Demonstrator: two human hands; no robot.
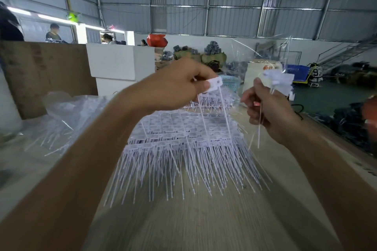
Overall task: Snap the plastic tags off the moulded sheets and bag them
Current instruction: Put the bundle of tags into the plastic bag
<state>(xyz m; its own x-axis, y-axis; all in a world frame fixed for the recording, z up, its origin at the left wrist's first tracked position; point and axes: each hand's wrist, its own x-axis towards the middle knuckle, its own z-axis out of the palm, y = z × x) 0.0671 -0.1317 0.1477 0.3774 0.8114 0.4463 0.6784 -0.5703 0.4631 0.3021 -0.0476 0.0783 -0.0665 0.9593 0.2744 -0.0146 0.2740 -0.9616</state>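
Left hand (175,83) pinches one tag (214,84) above the sheets (183,128); right hand (269,108) grips a bunch (277,79) right of them, both raised

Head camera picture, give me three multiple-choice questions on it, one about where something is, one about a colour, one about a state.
1. Where do the moulded sheets lie?
A. on the wooden table
B. on the floor
C. in a basket

2. What colour is the tag in the left hand?
A. red
B. white
C. green

3. What is the right hand doing?
A. lying flat on the table
B. hanging open, holding nothing
C. gripping a bunch of tags

Answers: 1 A, the sheets are stacked on the tabletop; 2 B, the pinched tag is plain white; 3 C, fingers curl round the thin tails.
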